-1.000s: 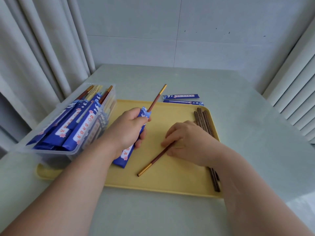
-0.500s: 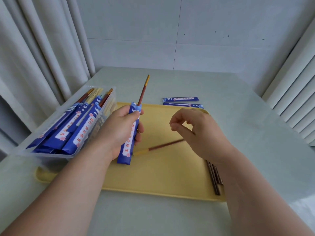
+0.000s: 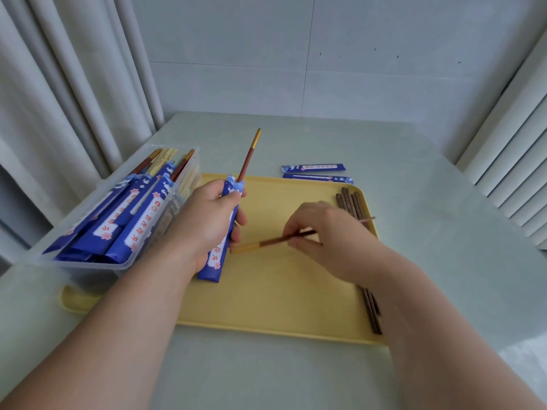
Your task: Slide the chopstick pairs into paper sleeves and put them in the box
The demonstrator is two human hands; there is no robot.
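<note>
One chopstick pinched in right hand; left hand grips sleeve (second chopstick inside).

Open tray on the near side of both hands' fingers, room to pass. Box w/ wrapped pairs just left of left hand knuckles blocks that side. Loose chopsticks lie just right of right hand fingers; spare sleeves beyond them.
</note>
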